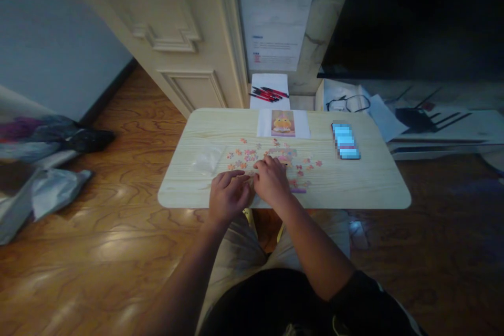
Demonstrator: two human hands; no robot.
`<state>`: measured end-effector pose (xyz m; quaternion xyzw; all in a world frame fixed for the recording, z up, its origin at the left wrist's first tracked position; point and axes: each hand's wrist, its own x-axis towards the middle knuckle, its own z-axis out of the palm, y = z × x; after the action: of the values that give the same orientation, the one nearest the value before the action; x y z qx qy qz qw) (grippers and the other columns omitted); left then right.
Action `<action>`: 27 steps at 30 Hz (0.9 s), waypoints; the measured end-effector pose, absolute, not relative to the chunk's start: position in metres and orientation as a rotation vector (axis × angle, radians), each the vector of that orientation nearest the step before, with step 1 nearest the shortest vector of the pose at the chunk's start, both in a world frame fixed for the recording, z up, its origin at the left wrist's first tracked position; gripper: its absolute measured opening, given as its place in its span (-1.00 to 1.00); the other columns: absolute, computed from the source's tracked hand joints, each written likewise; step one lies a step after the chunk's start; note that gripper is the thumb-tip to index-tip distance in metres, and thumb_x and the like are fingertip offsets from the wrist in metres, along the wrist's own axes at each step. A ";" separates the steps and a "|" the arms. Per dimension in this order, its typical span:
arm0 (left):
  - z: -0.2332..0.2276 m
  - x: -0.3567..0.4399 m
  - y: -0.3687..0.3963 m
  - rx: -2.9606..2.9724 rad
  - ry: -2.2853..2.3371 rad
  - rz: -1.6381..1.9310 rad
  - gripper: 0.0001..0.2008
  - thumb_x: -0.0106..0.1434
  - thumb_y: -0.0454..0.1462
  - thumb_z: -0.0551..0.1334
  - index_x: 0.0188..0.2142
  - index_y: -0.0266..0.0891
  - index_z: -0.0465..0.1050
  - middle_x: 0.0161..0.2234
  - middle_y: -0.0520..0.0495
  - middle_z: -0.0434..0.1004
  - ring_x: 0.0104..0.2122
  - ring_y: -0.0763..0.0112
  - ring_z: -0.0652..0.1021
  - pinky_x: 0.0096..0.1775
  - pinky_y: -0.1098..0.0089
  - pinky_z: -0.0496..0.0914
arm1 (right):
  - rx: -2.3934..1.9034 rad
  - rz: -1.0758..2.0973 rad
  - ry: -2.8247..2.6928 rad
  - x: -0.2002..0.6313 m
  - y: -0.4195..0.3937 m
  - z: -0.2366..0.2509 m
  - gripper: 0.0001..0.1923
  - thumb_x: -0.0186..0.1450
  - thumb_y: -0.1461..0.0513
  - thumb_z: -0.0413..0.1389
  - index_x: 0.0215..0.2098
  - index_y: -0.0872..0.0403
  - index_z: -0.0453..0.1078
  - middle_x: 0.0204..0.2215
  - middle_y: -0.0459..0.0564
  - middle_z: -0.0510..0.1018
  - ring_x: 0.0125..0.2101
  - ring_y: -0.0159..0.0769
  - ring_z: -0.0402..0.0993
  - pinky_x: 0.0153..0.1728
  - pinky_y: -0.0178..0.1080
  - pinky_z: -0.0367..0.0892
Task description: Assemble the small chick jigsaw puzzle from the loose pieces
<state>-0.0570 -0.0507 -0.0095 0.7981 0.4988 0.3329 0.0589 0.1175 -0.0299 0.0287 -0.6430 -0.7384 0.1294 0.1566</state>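
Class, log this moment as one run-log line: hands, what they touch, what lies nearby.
left hand: on puzzle pieces | right hand: on pieces, beside left | table: picture card, clear bag, phone

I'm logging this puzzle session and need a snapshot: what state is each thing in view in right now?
left hand: palm down on the table, fingers curled; any grip is hidden
right hand: palm down beside it, over the pieces
puzzle pieces: loose, scattered
table: upright, carrying everything
reference picture: lying flat at the far edge
plastic bag: crumpled, lying flat
red pens: lying on white paper beyond the table
door: standing open
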 end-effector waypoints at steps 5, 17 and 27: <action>-0.009 -0.060 -0.048 2.507 1.520 0.887 -0.84 0.32 -0.25 0.27 -0.14 -0.05 0.63 -0.02 -0.05 0.65 -0.04 0.12 0.58 0.04 0.04 0.41 | -1.860 0.326 -2.132 0.116 -0.032 0.029 -0.79 0.40 0.12 0.21 -0.05 0.02 0.51 -0.04 0.15 0.51 0.01 0.02 0.37 0.02 0.02 0.29; -0.005 -0.060 -0.047 2.430 1.489 0.937 -0.76 0.33 -0.26 0.23 -0.03 -0.08 0.56 0.02 -0.08 0.63 0.01 0.14 0.57 0.08 0.07 0.42 | -1.767 0.478 -2.152 0.103 -0.032 0.025 -0.85 0.37 0.27 0.17 -0.08 0.01 0.48 -0.11 0.07 0.60 -0.02 -0.07 0.46 0.02 -0.08 0.32; -0.001 0.013 -0.026 2.479 1.180 0.819 -0.60 0.35 -0.19 0.25 0.18 -0.08 0.48 0.21 -0.10 0.52 0.16 0.05 0.49 0.19 0.00 0.37 | -1.690 0.491 -1.731 0.226 -0.022 0.018 -0.73 0.41 0.34 0.07 -0.08 0.05 0.60 -0.09 0.04 0.68 -0.05 -0.21 0.57 0.08 -0.17 0.41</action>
<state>0.0127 -0.0258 -0.0009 0.8570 0.4079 0.2831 0.1377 0.2263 -0.0215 0.0179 -0.6463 -0.6618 0.1876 0.3304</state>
